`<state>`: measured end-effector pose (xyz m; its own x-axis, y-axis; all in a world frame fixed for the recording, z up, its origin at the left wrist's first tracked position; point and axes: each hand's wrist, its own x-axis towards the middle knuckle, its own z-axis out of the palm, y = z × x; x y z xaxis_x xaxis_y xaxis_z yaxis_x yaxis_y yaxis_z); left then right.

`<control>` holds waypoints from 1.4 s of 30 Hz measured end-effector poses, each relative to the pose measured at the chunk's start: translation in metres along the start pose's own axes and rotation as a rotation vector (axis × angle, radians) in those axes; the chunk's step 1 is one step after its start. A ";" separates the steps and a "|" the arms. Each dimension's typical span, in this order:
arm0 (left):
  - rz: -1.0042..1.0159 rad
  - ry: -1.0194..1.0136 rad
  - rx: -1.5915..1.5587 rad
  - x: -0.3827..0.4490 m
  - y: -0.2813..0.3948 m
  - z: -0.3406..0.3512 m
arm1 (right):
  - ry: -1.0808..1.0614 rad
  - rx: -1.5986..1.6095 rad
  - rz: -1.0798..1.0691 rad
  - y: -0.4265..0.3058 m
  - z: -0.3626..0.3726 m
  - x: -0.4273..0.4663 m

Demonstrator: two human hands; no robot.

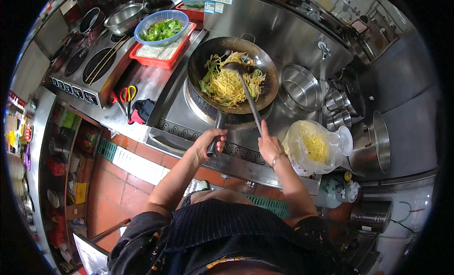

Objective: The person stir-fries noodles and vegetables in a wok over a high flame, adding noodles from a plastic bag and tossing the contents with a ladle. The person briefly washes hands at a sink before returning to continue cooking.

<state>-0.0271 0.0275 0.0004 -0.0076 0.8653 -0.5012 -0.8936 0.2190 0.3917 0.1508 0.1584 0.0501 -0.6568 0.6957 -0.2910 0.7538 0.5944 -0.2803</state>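
My left hand (pixel 209 142) is wrapped around the dark handle of a wok (pixel 267 76), which rests tilted on the stove's burner ring (pixel 186 94). In my right hand (pixel 269 145) is the long handle of a metal ladle (pixel 251 97), its forefinger stretched along the shaft. The ladle's bowl is down among yellow noodles (pixel 227 85) mixed with green and pale shredded vegetables inside the wok. To the right of my right hand stands a clear plastic bag (pixel 296 133) with more yellow noodles (pixel 315 147) in it.
Stainless pots (pixel 301 87) stand right of the wok, below a wall tap (pixel 323 49). On the left are a blue colander (pixel 161 41) of leafy greens over a red basket (pixel 168 64), scissors (pixel 128 97), a dark cloth (pixel 143 110), and an electric cooktop (pixel 79 76) with chopsticks (pixel 106 60).
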 end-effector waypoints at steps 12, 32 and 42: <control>0.007 0.022 0.003 -0.006 0.001 0.011 | -0.090 0.181 0.111 -0.013 0.002 0.010; -0.011 0.024 0.019 -0.008 0.001 -0.003 | -0.098 0.183 0.092 0.019 0.003 -0.028; 0.031 -0.012 -0.019 0.001 -0.001 -0.012 | -0.071 0.039 0.120 0.020 -0.020 -0.038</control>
<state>-0.0315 0.0225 -0.0092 -0.0298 0.8771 -0.4795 -0.9012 0.1839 0.3924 0.1915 0.1523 0.0742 -0.5629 0.7298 -0.3880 0.8265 0.4916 -0.2743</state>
